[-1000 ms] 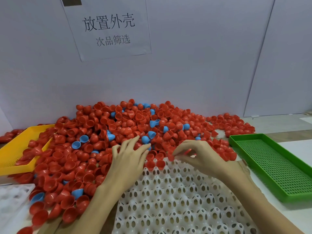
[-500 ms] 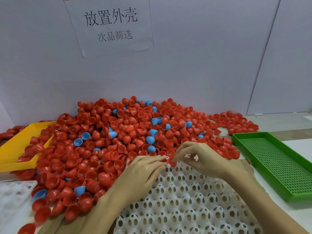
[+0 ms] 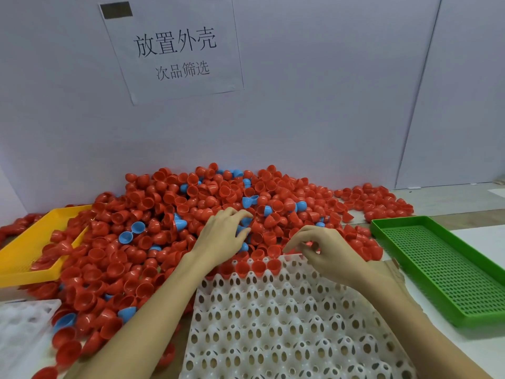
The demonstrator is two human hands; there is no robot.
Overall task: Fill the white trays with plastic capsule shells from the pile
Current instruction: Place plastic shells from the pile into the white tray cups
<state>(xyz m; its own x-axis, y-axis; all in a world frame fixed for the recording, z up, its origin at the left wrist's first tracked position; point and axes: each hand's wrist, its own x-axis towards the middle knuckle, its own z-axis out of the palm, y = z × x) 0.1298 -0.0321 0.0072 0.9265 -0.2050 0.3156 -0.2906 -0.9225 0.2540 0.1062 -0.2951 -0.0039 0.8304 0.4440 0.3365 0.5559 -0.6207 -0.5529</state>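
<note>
Your left hand (image 3: 221, 236) reaches into the heap of red and blue plastic capsule shells (image 3: 191, 214), its curled fingers closing around shells near the heap's front edge; exactly which shell it grips you cannot tell. Your right hand (image 3: 325, 253) hovers over the far edge of the white perforated plastic tray (image 3: 287, 324), fingers bent and narrow, with red showing between them, though whether it pinches a shell is unclear. Three red shells (image 3: 258, 265) sit in the tray's far row. A yellow plastic tray (image 3: 16, 258) lies left, half buried by shells; a green perforated tray (image 3: 442, 269) lies right on the table (image 3: 486, 242). A second white tray (image 3: 19, 324) shows at the lower left. A paper sign (image 3: 175, 50) hangs on the wall.
</note>
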